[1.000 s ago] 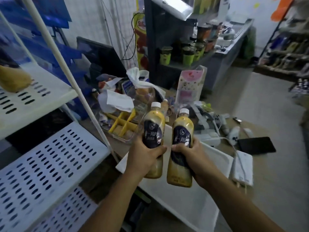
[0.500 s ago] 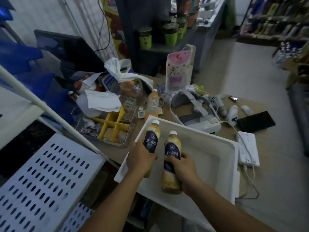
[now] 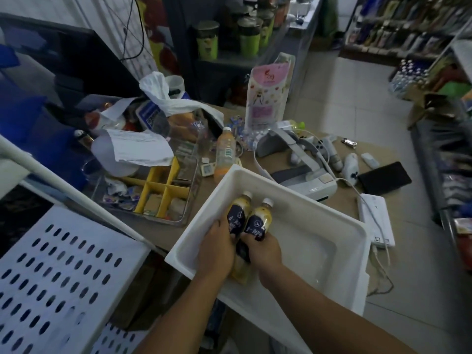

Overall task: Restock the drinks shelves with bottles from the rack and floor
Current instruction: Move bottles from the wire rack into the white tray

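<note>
Left grip [image 3: 217, 247]: curled round left bottle [image 3: 239, 210].
Right grip [image 3: 264, 251]: curled round right bottle [image 3: 260, 219].
Tub [image 3: 301, 198]: around both grips.

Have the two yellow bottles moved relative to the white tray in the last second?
Yes, downward. The bottles were held above the white tray; now they are low inside it.

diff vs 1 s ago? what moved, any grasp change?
The left hand and right hand lowered the left bottle and right bottle down into the white bin, tilting them away. Grips unchanged, one bottle each. Bin stayed put.
</note>
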A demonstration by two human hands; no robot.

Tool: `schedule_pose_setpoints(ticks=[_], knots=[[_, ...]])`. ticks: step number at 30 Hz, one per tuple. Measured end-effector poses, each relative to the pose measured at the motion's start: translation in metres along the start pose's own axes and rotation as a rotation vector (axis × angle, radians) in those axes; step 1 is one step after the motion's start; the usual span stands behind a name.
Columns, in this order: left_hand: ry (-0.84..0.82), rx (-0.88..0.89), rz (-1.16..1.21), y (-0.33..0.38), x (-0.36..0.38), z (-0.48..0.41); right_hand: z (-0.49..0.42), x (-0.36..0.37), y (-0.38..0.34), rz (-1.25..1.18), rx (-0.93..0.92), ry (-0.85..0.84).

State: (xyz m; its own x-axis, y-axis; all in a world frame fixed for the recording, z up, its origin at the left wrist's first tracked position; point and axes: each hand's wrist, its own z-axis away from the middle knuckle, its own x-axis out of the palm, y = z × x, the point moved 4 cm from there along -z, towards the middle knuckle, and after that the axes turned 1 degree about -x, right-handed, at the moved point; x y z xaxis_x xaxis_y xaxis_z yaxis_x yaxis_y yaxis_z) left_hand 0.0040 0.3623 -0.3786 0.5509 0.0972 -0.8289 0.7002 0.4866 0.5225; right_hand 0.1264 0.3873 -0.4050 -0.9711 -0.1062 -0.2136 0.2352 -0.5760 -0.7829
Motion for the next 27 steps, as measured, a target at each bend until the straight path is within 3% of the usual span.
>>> schedule_pose_setpoints(ticks=[5, 10, 14, 19, 21, 24, 27], knots=[[-0.002, -0.041, 0.072, 0.004, -0.001, 0.003, -0.008, 0.006, -0.005, 0.111, -0.012, -0.037], [-0.068, 0.008, 0.021, 0.015, 0.007, 0.007, -0.017, -0.008, -0.001, 0.203, 0.015, -0.057], [-0.081, 0.057, -0.117, 0.010, 0.000, 0.004, -0.016, -0.009, -0.003, 0.135, 0.025, -0.134], [0.201, 0.315, -0.457, 0.018, -0.027, 0.009, -0.015, -0.007, 0.002, 0.089, 0.034, -0.153], [0.299, 0.195, -0.443, 0.010, -0.040, 0.009, -0.013, -0.010, 0.007, 0.051, 0.029, -0.122], [0.223, -0.120, -0.300, -0.009, -0.044, 0.015, -0.008, -0.005, 0.016, -0.033, 0.091, -0.163], [0.203, -0.138, -0.210, -0.012, -0.042, 0.023, -0.010, -0.002, 0.015, -0.037, 0.089, -0.209]])
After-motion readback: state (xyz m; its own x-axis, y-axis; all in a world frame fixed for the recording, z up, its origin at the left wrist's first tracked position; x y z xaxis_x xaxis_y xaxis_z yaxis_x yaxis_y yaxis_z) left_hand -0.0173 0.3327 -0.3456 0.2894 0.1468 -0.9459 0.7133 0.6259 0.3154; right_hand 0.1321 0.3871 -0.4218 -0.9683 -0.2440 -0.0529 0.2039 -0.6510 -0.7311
